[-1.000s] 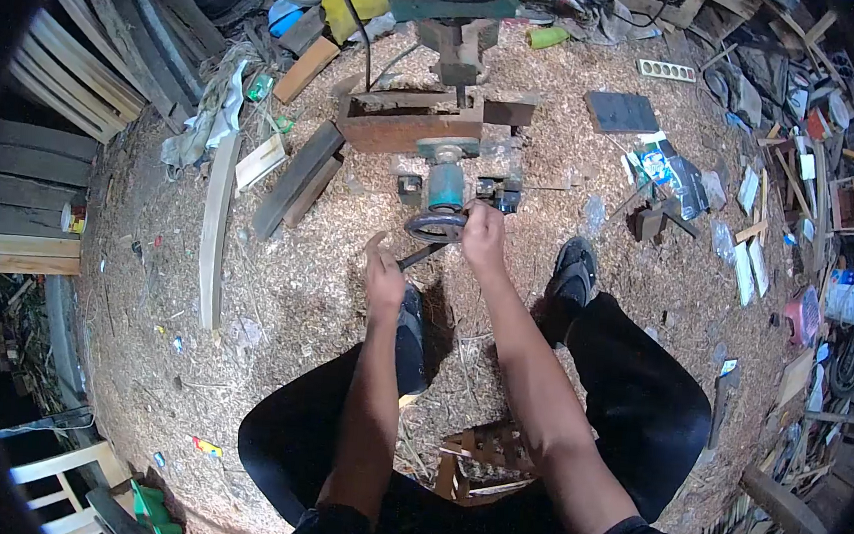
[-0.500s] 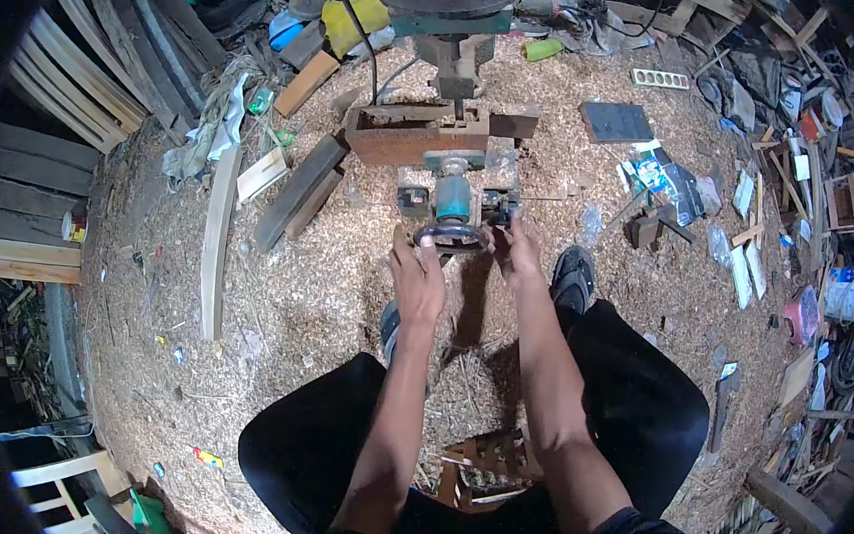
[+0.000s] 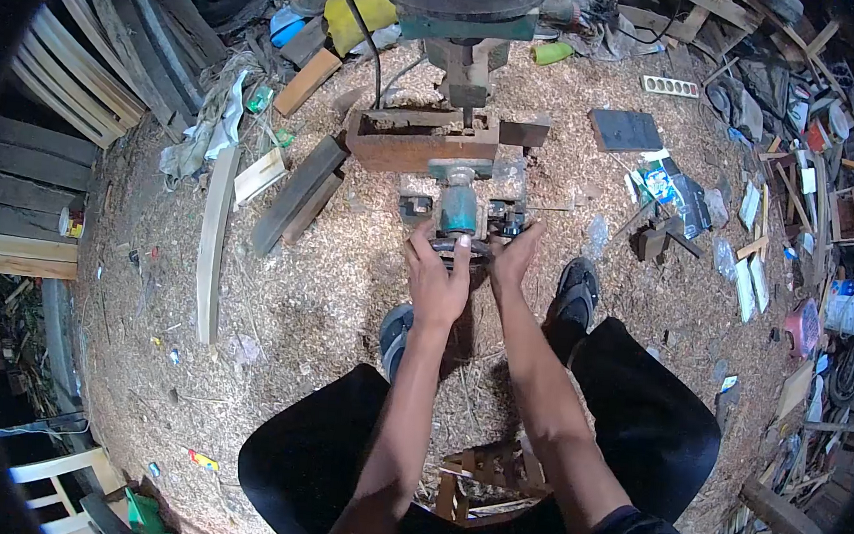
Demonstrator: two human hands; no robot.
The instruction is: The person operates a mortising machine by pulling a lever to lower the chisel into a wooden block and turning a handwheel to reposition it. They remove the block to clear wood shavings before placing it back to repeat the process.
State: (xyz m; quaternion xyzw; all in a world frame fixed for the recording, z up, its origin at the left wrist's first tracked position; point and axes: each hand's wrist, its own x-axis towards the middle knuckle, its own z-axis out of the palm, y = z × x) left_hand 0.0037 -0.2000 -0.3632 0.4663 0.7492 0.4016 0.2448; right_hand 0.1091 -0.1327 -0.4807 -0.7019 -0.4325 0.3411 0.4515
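In front of me stands a green machine (image 3: pixel 460 207) with a black handwheel (image 3: pixel 449 248) on its near side. My left hand (image 3: pixel 438 286) is closed round the wheel's left and near part, thumb lying over the rim. On the right side of the wheel, my right hand (image 3: pixel 514 262) is curled, its fingers partly hidden, close to a black metal fitting (image 3: pixel 506 218). Beyond the wheel, a reddish-brown wooden workpiece (image 3: pixel 406 153) with a hollowed top lies across the machine. A vertical tool bit (image 3: pixel 468 118) comes down at its right end from the machine head (image 3: pixel 466 26).
Wood shavings cover the floor (image 3: pixel 314 298). Dark timber (image 3: pixel 297 197) and a pale plank (image 3: pixel 213 245) lie to the left. A dark board (image 3: pixel 625 131) and a power strip (image 3: pixel 670 86) are at the right. My feet flank the machine's base; a slatted wooden piece (image 3: pixel 491 468) lies between my legs.
My left hand has moved right along the handwheel, its thumb going from the left side to the middle. My right hand has stayed by the wheel's right side. The view has shifted slightly.
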